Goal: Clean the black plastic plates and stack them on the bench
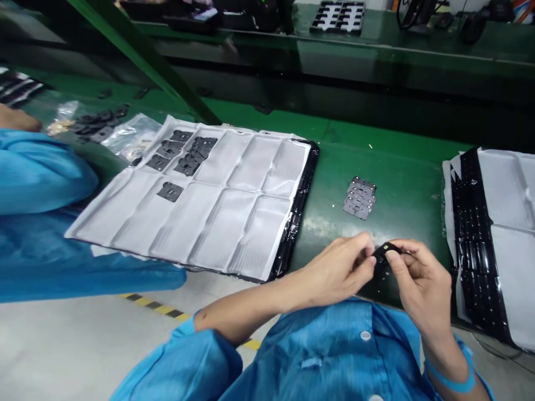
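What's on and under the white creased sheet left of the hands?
On the sheet, flat dark-grey plates lie toward the far-left corner, one apart in the nearer row. Beneath, glossy black plastic shows along the right edge; whatever else it covers is hidden.

I can cross green bench [412, 189] between grey plates [359, 197] and right tray stack [474, 228]; the right hand [424, 284] blocks nearside.

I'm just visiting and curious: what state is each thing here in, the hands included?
Left hand: fingers bent, fingertips at the black part; grip unclear.
Right hand: closed on the black part.
Black part: held.
Small pieces: overlapping on the green table.
White-lined tray: dark plates in its left part.
Clear bag: lying crumpled.
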Demonstrator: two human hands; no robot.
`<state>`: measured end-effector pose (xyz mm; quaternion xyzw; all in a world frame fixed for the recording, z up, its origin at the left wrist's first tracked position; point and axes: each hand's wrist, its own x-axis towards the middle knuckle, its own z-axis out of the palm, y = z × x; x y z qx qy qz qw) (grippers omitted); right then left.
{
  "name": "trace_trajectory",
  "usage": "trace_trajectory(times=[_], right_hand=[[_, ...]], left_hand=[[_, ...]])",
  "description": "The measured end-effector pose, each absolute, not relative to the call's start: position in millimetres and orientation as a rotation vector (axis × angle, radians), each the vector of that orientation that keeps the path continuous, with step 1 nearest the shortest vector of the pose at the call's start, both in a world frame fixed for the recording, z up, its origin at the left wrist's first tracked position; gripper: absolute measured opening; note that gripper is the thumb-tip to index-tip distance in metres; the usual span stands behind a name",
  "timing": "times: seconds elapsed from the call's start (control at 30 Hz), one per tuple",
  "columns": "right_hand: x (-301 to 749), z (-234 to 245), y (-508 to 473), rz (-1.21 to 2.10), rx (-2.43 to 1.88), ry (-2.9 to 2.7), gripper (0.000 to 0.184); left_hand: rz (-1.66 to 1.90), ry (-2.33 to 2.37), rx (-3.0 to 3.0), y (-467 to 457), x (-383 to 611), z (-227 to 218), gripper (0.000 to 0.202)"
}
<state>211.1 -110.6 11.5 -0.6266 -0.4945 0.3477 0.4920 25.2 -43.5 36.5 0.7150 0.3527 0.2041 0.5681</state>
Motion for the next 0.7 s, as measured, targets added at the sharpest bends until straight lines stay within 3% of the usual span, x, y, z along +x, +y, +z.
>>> trace_trajectory(times=[0.17,0.43,0.7], right_hand=[[201,7,-116,1.01,-1.46,-0.911,0.029],[211,4,-117,0.956,-1.445,-0.986,0.02],[214,-18,-117,0.936,-1.407,-0.944,0.019]], left_hand=[[0.628,0.848,1.371,-65,36,16,0.026],[0.748,0.815,1.829,-58,36,17,0.026],[0.644,0.767,2.007,-56,38,7,0.025]])
